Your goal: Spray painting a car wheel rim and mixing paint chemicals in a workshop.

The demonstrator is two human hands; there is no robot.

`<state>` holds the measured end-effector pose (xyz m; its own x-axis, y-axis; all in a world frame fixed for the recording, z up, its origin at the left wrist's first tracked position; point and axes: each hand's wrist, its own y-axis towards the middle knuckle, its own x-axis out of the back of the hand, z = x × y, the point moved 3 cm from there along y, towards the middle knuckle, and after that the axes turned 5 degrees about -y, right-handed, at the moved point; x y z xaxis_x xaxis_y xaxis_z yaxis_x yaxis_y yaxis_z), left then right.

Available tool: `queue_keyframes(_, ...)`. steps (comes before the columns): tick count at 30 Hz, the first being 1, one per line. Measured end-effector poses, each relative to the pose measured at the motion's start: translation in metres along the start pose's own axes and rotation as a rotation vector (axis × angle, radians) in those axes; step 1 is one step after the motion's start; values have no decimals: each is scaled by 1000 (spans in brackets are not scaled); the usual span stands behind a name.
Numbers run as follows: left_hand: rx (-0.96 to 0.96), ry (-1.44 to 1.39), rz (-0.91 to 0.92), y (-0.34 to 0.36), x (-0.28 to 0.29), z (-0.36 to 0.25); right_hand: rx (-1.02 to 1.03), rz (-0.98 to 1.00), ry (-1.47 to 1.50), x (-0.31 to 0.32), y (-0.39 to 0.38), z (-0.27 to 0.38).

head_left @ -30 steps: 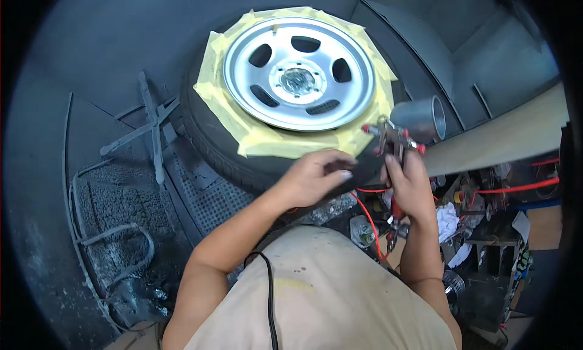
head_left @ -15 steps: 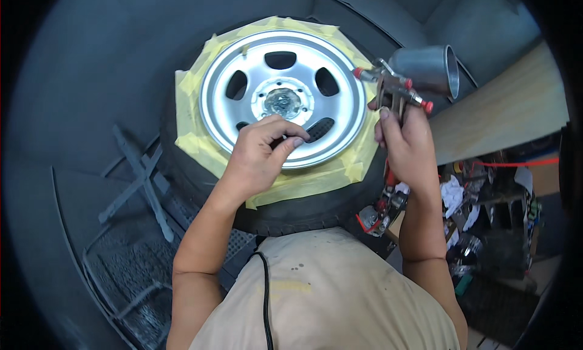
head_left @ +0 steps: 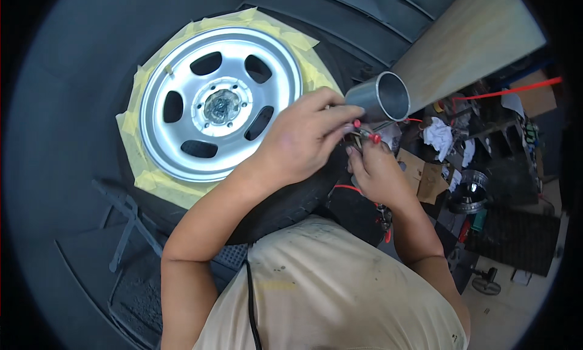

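Note:
My right hand (head_left: pixel 378 169) grips a spray gun (head_left: pixel 368 133) with red knobs and an open-mouthed metal cup (head_left: pixel 364 101). Reaching across, my left hand (head_left: pixel 303 134) has its bent fingers on the gun's front, beside the cup. That hand hides the nozzle end and part of the gun's body. To the left lies a silver wheel rim (head_left: pixel 234 63) with oval openings and bolt holes around its hub. Yellow masking tape (head_left: pixel 129 122) rings the rim and covers much of the dark tyre (head_left: pixel 282 213).
A grey cross-legged stand (head_left: pixel 126 219) is at the left. A pale panel (head_left: pixel 470 43) slants across the upper right. Below it are a red hose (head_left: pixel 504 93), crumpled white paper (head_left: pixel 438 137), a cardboard box (head_left: pixel 430 183) and a small fan (head_left: pixel 486 282).
My left hand has moved right from over the rim onto the spray gun. The gun has come lower and slightly left. The view has turned right, so the wheel sits further left.

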<state>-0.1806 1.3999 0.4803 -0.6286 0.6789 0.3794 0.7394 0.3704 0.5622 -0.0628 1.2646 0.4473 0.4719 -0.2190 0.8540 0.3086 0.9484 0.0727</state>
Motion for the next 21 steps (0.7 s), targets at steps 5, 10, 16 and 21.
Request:
queue_keyframes(5,-11,85,40,8,-24,2,111,31,50,6,-3,-16)
queue_keyframes(10,207,106,6,10,-23,-7,178,156,106,14,11,-21)
queue_keyframes(16,290,112,-141,7,-24,-17,302,236,160,27,23,-18)
queue_keyframes(21,260,56,-386,0,-22,-22,290,278,186,34,40,-19)
